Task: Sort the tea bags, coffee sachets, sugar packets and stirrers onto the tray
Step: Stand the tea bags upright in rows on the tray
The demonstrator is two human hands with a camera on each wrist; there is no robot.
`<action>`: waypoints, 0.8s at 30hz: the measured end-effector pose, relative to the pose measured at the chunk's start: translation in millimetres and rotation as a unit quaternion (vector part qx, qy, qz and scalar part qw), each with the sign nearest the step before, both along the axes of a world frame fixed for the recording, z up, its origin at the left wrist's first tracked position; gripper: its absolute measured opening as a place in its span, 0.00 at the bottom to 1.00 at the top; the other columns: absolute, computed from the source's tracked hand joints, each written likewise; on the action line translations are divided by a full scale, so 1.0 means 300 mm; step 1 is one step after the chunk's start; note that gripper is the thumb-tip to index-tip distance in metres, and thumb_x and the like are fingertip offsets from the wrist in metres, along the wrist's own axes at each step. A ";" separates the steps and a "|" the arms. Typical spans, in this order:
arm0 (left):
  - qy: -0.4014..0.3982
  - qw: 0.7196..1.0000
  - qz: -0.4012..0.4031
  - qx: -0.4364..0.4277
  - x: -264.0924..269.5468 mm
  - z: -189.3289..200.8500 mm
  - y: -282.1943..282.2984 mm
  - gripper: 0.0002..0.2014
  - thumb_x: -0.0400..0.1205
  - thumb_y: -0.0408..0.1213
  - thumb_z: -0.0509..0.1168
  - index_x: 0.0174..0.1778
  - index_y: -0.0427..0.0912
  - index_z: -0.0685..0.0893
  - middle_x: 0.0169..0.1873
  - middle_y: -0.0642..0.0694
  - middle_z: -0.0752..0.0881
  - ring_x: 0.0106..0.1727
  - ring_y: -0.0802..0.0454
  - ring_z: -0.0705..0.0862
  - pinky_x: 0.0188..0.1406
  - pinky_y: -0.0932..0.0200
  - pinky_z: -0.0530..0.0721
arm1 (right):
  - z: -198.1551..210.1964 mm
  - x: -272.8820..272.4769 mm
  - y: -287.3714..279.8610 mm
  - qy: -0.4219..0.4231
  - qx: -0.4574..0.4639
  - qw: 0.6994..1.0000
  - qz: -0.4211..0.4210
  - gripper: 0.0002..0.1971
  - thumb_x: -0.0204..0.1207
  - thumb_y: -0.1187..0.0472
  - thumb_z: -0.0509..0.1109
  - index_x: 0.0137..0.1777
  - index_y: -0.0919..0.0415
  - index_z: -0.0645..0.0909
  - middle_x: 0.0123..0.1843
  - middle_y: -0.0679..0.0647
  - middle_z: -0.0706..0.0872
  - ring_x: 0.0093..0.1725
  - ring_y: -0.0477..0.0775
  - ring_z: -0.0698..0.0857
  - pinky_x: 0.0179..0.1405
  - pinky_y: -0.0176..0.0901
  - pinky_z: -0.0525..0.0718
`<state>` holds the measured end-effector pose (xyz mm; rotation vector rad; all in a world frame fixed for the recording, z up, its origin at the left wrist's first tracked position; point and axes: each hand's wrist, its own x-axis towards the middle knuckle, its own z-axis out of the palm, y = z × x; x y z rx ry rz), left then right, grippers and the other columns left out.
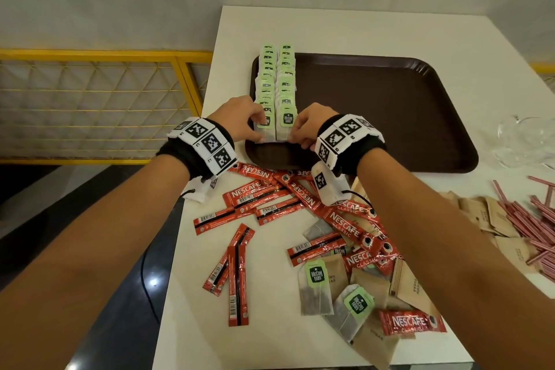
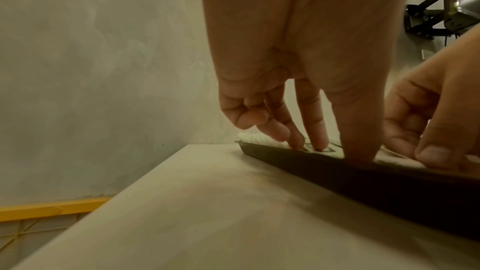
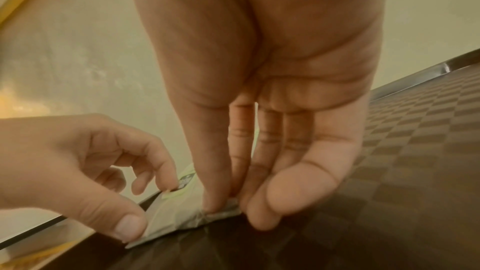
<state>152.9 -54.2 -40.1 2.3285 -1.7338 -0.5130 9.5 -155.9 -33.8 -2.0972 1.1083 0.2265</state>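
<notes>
Two rows of green-tagged tea bags [image 1: 276, 81] run along the left side of the brown tray [image 1: 375, 117]. My left hand [image 1: 253, 129] holds the nearest bag of the left row [image 1: 265, 129] between thumb and fingertips. In the right wrist view that thumb presses the bag's near corner [image 3: 176, 215]. My right hand [image 1: 295, 134] pinches the nearest bag of the right row [image 1: 285, 126] at its corner [image 3: 228, 209]. Red coffee sachets [image 1: 255, 194], loose tea bags [image 1: 315, 288], brown sugar packets [image 1: 495, 219] and pink stirrers [image 1: 537, 225] lie on the white table.
The tray's right part shows bare chequered surface [image 3: 389, 171]. A clear plastic item [image 1: 522, 141] lies right of the tray. A yellow mesh railing [image 1: 90, 99] stands left of the table, whose left edge [image 1: 180, 219] drops to a dark floor. The tray rim [image 2: 337, 171] is low.
</notes>
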 end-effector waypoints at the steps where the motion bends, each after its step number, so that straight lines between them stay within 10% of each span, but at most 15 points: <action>1: 0.000 1.000 0.001 -0.001 0.000 -0.002 0.001 0.19 0.72 0.39 0.76 0.58 0.39 0.84 0.56 0.39 0.79 0.51 0.47 0.77 0.47 0.61 0.70 | -0.002 -0.002 0.002 0.000 0.000 1.000 0.003 0.04 0.69 0.62 0.77 0.41 0.58 0.84 0.52 0.59 0.89 0.54 0.57 0.87 0.56 0.50 0.86; 15: 0.009 1.000 -0.006 -0.020 0.008 0.001 0.007 0.18 0.72 0.39 0.75 0.57 0.41 0.84 0.58 0.41 0.79 0.55 0.47 0.77 0.49 0.62 0.70 | 0.026 -0.003 -0.005 0.003 -0.020 0.999 0.040 0.03 0.72 0.63 0.75 0.44 0.57 0.85 0.40 0.49 0.84 0.48 0.51 0.85 0.35 0.35 0.81; 24: 0.105 0.990 -0.094 -0.005 -0.219 0.108 0.176 0.13 0.75 0.46 0.72 0.53 0.47 0.84 0.45 0.53 0.83 0.39 0.63 0.78 0.36 0.71 0.72 | 0.127 -0.166 0.125 -0.047 0.018 0.987 0.153 0.05 0.71 0.57 0.76 0.44 0.51 0.82 0.38 0.47 0.83 0.36 0.44 0.80 0.37 0.37 0.81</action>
